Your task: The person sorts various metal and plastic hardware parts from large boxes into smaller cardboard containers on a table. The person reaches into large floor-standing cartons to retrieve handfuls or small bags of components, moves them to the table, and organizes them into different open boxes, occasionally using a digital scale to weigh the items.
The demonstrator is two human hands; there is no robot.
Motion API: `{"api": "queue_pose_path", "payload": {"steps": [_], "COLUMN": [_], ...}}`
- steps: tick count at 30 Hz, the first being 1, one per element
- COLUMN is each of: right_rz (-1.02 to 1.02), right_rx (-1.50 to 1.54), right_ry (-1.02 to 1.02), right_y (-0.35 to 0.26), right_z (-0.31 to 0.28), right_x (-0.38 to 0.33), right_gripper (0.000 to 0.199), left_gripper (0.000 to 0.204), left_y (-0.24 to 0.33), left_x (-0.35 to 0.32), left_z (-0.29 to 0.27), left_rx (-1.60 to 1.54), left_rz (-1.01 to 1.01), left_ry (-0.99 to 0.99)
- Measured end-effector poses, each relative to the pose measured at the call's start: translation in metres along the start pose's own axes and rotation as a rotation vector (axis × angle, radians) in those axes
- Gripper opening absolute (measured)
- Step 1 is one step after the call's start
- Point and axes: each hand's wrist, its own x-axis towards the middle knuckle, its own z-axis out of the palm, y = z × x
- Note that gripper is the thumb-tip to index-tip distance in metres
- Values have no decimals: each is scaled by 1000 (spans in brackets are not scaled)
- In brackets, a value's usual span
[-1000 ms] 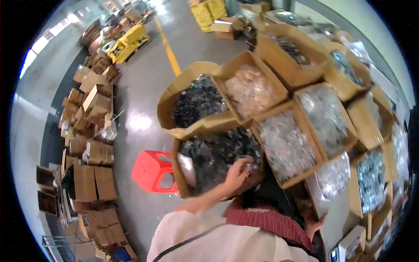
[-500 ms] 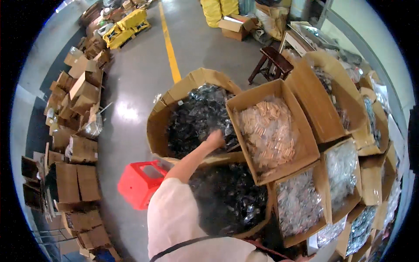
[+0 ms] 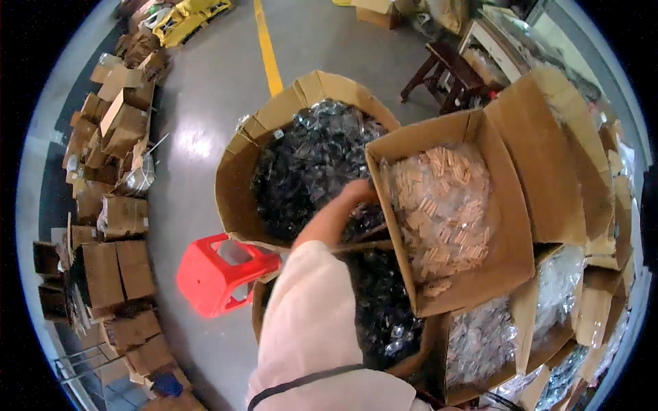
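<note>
My left hand (image 3: 359, 192) reaches over a large round-walled carton (image 3: 233, 198) filled with dark, shiny plastic-wrapped pieces (image 3: 305, 161). Its fingers disappear at the left wall of a tilted open cardboard box (image 3: 510, 226), so their grip is hidden. Small peach-coloured ribbed pieces in clear bags (image 3: 445, 205) lie inside that box, which rests over the edges of the cartons beside it. Below my forearm is a second carton of dark wrapped pieces (image 3: 384, 308). My right hand is out of view.
A red plastic stool (image 3: 205, 277) lies tipped on the floor at left. Stacked cardboard boxes (image 3: 113, 274) line the left wall. More open boxes with clear-bagged goods (image 3: 480, 339) stand at right. A dark wooden stool (image 3: 445, 75) is beyond.
My view has moved in closer and lower. My left hand has shifted right, from over the dark pieces to the wall of the tilted box.
</note>
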Motion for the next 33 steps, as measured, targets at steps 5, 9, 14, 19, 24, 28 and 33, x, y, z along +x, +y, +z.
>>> {"api": "queue_pose_path", "payload": {"steps": [5, 9, 14, 19, 24, 28, 33], "right_rz": [35, 110, 309, 446, 818, 880, 837], "right_rx": [64, 174, 370, 547, 1033, 1132, 1284], "right_ry": [-21, -42, -104, -81, -37, -159, -143], "right_y": [7, -4, -19, -20, -5, -28, -18], "right_z": [-17, -16, 2, -9, -11, -6, -24], "right_x": [16, 20, 15, 16, 35, 26, 21], "right_gripper": [78, 79, 81, 83, 73, 65, 76], "left_gripper": [40, 74, 63, 24, 32, 25, 36], "left_y": [16, 62, 84, 110, 102, 81, 135], "left_x": [-103, -224, -300, -328, -323, -305, -332], "left_z": [-79, -163, -189, -132, -35, -31, -90], "left_rx": [-598, -1271, -1572, -1140, 729, 773, 437], "left_rz": [-72, 13, 332, -87, 350, 132, 163], "left_ry": [-413, -378, -621, -612, -84, -344, -544]}}
